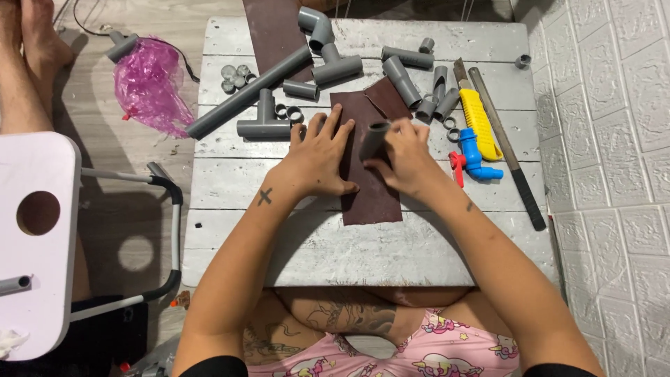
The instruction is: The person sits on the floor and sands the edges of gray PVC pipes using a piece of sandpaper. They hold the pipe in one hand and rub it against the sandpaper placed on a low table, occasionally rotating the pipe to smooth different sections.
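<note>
My left hand [317,159] lies flat, palm down, fingers spread; my right hand [405,159] curls closed, both forearms stretched forward.

Sandpaper sheet [370,188] – dark brown, rough, matt; pipe piece [375,138] – grey plastic, smooth; table [363,244] – whitewashed worn wood.

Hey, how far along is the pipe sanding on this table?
Done: hard to tell which pieces are finished. In hand: right hand holds a short grey pipe on the brown sandpaper sheet, which the left hand pins flat. Left: loose grey fittings lie beyond the sheet.
</note>
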